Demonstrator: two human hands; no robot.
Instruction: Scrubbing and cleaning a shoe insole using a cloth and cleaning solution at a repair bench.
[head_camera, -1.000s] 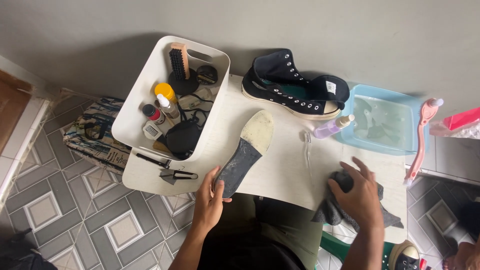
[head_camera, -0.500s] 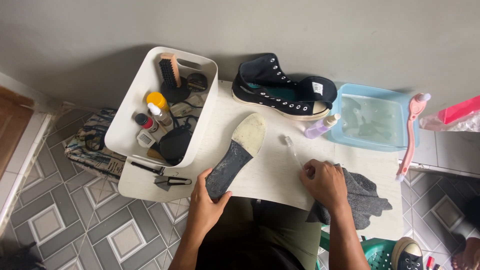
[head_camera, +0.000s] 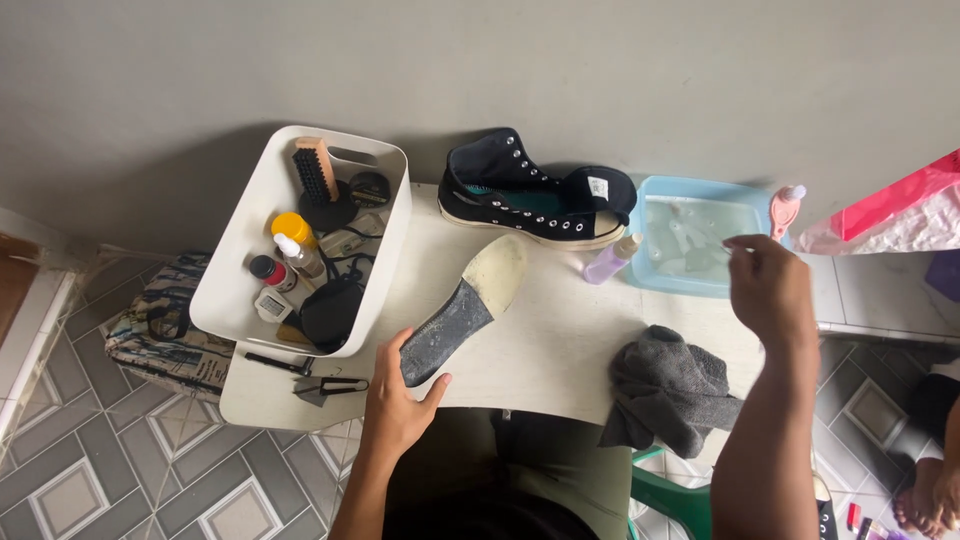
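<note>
Since a moment ago the right hand (head_camera: 768, 290) has lifted off the grey cloth (head_camera: 668, 388) and now hovers by the blue tub (head_camera: 690, 235) of water, fingertips pinched on something small and pale — too small to tell. Left hand (head_camera: 395, 405) grips the heel end of the insole (head_camera: 462, 310), which lies flat on the bench (head_camera: 560, 340) between the white bin (head_camera: 300, 240) and the black high-top shoe (head_camera: 535, 190).

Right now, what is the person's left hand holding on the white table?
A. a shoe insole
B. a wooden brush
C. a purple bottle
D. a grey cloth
A: the left hand grips the dark end of the shoe insole, lying flat on the white table.
</note>
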